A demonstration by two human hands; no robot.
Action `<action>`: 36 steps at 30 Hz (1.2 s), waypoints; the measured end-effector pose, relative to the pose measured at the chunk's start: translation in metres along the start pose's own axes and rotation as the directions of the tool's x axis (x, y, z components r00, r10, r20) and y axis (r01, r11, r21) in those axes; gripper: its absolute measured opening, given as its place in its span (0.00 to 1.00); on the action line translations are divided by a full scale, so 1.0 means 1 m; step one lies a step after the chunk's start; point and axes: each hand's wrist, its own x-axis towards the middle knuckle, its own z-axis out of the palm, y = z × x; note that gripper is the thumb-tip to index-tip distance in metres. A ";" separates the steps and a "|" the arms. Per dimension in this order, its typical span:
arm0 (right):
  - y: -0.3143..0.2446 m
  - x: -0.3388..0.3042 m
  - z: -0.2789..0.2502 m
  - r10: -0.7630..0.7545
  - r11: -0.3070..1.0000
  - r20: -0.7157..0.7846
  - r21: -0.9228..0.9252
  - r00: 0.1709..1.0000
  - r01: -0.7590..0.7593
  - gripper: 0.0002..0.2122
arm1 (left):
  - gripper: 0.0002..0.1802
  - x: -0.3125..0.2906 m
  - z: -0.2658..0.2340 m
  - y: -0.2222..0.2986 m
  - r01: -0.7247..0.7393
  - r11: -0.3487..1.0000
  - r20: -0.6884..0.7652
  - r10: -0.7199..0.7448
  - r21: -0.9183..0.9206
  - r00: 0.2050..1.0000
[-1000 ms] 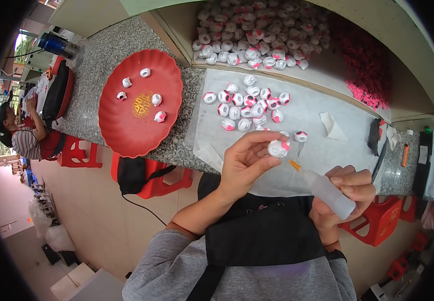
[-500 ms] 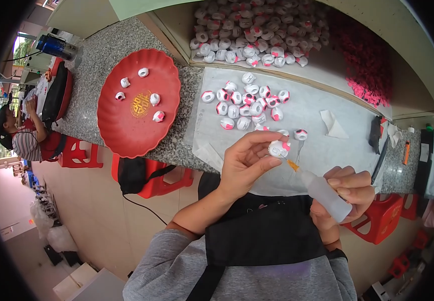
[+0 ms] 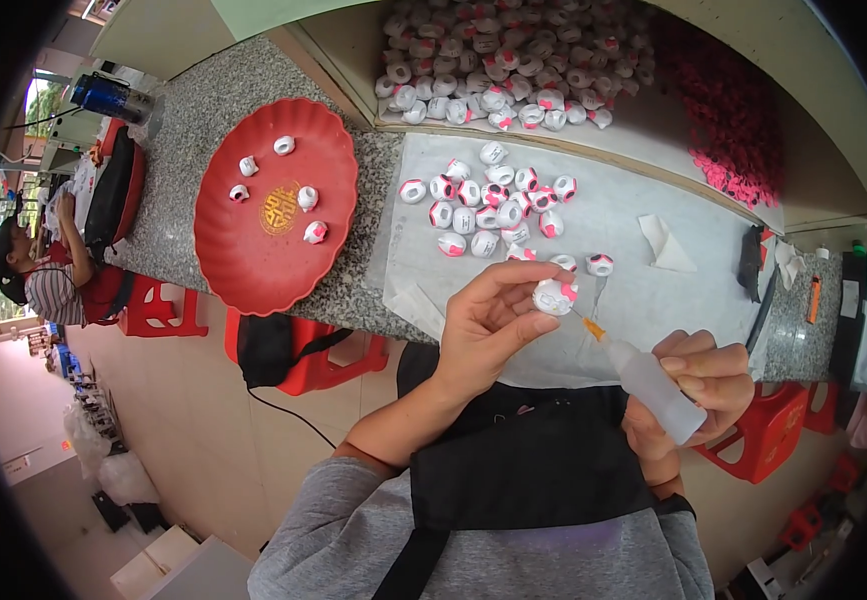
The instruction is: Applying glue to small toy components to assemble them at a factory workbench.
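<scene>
My left hand pinches a small white figure head with a pink bow between thumb and fingers. In my right hand is a translucent squeeze bottle, gripped around its body and tilted. Its orange needle tip points up toward the head, a small gap apart as far as I can see. Beyond my hands, a loose cluster of similar white and pink heads lies on a white sheet. Some show dark openings.
A red scalloped tray with several white pieces stands on the speckled counter at left. At the back, a shelf holds heaped heads and small pink pieces. Crumpled white paper lies at right. Another person sits far left.
The squeeze bottle has shifted slightly right, so its needle tip is a bit farther from the head. My left hand still pinches the head, almost unmoved.
</scene>
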 end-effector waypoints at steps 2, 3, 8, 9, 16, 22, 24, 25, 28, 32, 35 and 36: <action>0.001 -0.001 0.001 -0.017 1.000 -0.021 -0.011 1.000 0.017 0.17 | 0.20 -0.001 0.000 0.000 0.020 1.000 -0.001 -0.020 -0.012 1.000; 0.001 -0.001 0.001 -0.017 1.000 -0.021 -0.011 1.000 0.017 0.17 | 0.20 -0.001 0.000 0.001 0.039 0.999 -0.002 -0.039 -0.024 0.999; 0.001 -0.002 0.000 -0.029 1.000 -0.006 0.000 1.000 0.029 0.18 | 0.19 -0.002 0.001 0.000 0.071 0.997 0.007 -0.071 -0.001 0.997; 0.002 -0.002 0.000 -0.028 1.000 -0.005 0.001 1.000 0.028 0.18 | 0.19 -0.003 0.000 0.000 0.087 0.996 0.010 -0.087 0.001 0.996; 0.002 -0.001 -0.002 -0.020 1.000 0.082 0.016 0.996 0.019 0.18 | 0.19 -0.001 0.001 -0.002 0.081 0.997 0.001 -0.081 -0.010 0.997; 0.003 0.002 -0.003 -0.024 0.999 0.094 0.027 0.995 0.022 0.18 | 0.19 0.000 -0.001 -0.004 -0.054 0.990 0.063 0.046 0.133 0.997; 0.003 0.002 -0.003 -0.021 1.000 0.070 0.024 0.997 0.019 0.18 | 0.18 0.001 -0.001 -0.003 -0.108 0.962 0.111 0.083 0.249 0.990; 0.003 0.003 -0.005 -0.019 0.999 0.116 0.032 0.993 0.015 0.18 | 0.18 0.001 -0.001 -0.003 -0.108 0.962 0.110 0.082 0.249 0.991; 0.001 0.001 -0.003 -0.005 1.000 0.134 0.029 0.991 0.001 0.18 | 0.17 0.000 -0.002 -0.003 -0.124 0.951 0.123 0.092 0.284 0.988; 0.001 0.003 -0.008 0.003 0.999 0.185 0.032 0.983 -0.009 0.18 | 0.17 0.001 -0.002 -0.002 -0.133 0.939 0.111 0.103 0.317 0.989; 0.001 0.004 -0.006 0.004 1.000 0.136 0.029 0.991 -0.008 0.19 | 0.18 0.001 -0.002 -0.003 -0.146 0.933 0.112 0.115 0.329 0.987; 0.000 0.004 -0.006 0.003 1.000 0.135 0.026 0.991 -0.007 0.19 | 0.18 0.001 -0.001 -0.003 -0.153 0.930 0.119 0.119 0.334 0.986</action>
